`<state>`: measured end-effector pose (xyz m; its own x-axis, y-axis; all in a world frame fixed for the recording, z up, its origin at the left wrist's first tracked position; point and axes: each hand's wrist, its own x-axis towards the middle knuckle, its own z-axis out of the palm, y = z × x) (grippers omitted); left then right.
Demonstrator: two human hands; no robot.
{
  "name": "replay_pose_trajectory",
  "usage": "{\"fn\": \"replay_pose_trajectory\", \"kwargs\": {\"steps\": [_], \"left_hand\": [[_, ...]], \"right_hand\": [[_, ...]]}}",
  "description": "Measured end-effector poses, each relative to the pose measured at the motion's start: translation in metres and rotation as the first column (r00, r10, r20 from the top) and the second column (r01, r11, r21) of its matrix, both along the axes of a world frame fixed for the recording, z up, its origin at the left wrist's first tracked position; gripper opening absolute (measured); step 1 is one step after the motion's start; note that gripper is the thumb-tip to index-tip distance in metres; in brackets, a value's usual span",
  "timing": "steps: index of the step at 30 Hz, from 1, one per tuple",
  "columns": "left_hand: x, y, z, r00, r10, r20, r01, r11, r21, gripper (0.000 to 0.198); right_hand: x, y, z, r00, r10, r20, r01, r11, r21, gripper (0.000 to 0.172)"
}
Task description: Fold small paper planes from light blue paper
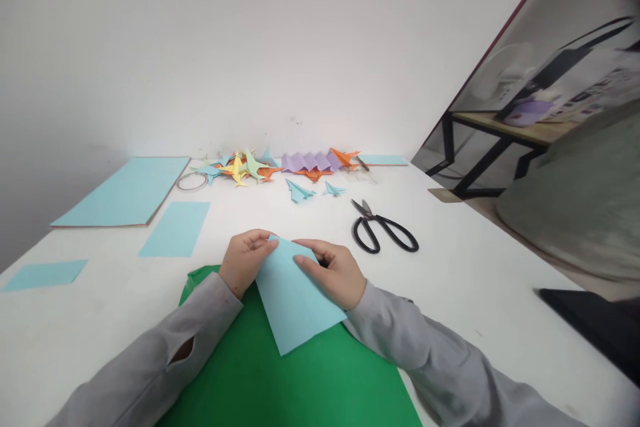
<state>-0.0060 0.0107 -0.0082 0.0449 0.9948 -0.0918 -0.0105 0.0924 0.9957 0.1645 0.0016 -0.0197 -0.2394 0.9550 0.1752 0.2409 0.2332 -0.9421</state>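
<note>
A light blue sheet of paper (297, 300) is held tilted above a green mat (300, 387). My left hand (245, 259) pinches its upper left corner between thumb and fingers. On the upper right edge, my right hand (337, 272) grips the same sheet, thumb on top and fingers behind it. The fingers behind the paper are partly hidden. Black-handled scissors (373, 220) lie on the white table to the right of my right hand, blades a little apart.
Blue paper pieces (175, 230) and a blue paper stack (127, 192) lie at left. Folded paper figures (243, 167), a purple pleated paper (310, 162) and a ring (192, 181) are along the wall. A dark flat object (590, 320) sits at the right edge.
</note>
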Motion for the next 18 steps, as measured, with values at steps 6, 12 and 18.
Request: {"fn": "replay_pose_trajectory", "kwargs": {"steps": [6, 12, 18], "left_hand": [[0.001, 0.0, 0.002, 1.0, 0.015, -0.006, -0.015, 1.0, -0.016, 0.024], [0.001, 0.001, 0.0, 0.999, 0.019, -0.034, -0.019, 1.0, -0.001, 0.022], [0.001, 0.002, 0.0, 0.998, -0.046, -0.045, 0.048, 0.998, 0.032, 0.025]], "right_hand": [[0.0, 0.0, -0.005, 0.993, -0.059, 0.099, 0.051, 0.995, 0.082, 0.033], [0.003, -0.004, 0.001, 0.997, -0.007, 0.078, 0.003, 0.999, 0.054, 0.041], [0.001, -0.009, 0.01, 0.969, 0.218, -0.115, -0.223, 0.974, -0.038, 0.047]]}}
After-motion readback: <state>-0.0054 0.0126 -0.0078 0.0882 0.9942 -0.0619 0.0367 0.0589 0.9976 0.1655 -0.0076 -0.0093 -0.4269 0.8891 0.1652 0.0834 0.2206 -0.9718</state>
